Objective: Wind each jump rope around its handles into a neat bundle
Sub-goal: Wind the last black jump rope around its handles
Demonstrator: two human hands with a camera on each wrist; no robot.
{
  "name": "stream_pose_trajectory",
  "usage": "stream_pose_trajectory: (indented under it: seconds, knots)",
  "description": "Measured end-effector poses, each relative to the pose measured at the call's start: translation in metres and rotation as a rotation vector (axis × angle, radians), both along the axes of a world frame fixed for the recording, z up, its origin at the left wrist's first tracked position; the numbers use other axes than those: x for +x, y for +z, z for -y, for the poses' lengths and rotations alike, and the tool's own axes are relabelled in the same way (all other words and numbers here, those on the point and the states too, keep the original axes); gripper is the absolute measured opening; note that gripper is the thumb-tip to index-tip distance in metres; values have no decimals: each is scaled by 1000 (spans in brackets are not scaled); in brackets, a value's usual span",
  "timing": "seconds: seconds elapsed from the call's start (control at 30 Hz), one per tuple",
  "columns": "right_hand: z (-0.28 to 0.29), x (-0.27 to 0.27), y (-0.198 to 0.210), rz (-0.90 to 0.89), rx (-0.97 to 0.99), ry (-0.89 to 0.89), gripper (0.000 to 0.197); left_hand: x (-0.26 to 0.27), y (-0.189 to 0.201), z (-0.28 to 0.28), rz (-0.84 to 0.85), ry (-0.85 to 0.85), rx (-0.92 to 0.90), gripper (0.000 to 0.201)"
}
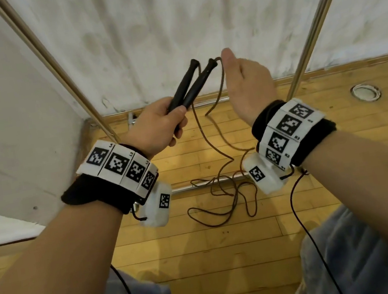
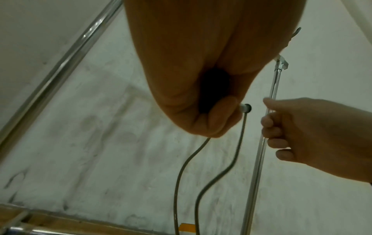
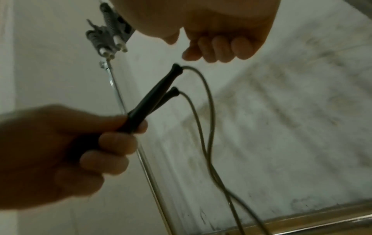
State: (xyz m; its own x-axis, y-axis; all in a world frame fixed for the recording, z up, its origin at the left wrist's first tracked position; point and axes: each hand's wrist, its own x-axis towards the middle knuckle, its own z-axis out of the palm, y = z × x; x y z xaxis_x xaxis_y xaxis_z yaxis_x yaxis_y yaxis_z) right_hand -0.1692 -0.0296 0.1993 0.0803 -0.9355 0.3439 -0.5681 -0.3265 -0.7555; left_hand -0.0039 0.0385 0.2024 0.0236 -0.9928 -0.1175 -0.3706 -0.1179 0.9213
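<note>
My left hand (image 1: 158, 124) grips both black handles (image 1: 190, 84) together, my right hand (image 1: 247, 81) loosely curled and empty beside their tips; the light, limp rope (image 1: 223, 190) trails to the floor, best pinched near the handles.

Black handles (image 1: 189, 84) splayed, raised; brownish(?) cord (image 1: 219, 165) trailing to floor.

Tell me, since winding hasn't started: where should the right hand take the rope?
Pinch the rope just below the handles' tips, coming from the right, where both strands hang free. The left hand grips the handle butts; the right hand hovers there, holding nothing.
</note>
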Motion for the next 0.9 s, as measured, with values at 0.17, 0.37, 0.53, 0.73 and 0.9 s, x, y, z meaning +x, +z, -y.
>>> stream_pose_trajectory:
  seconds: [0.17, 0.37, 0.53, 0.73, 0.9]
  knots:
    - [14, -3, 1, 229, 342, 221, 39, 12, 4, -8, 81, -215, 36, 17]
    - [2, -3, 8, 410, 570, 411, 37, 19, 11, -18, 71, -220, 68, 16]
    - [-3, -1, 10, 277, 408, 326, 40, 10, 7, -24, 263, -134, -33, 28]
    - [-4, -2, 11, 151, 257, 216, 46, 1, 4, -23, 437, -109, -100, 18]
    - [-2, -2, 10, 182, 247, 178, 46, -6, 4, -21, 584, -116, -156, 11]
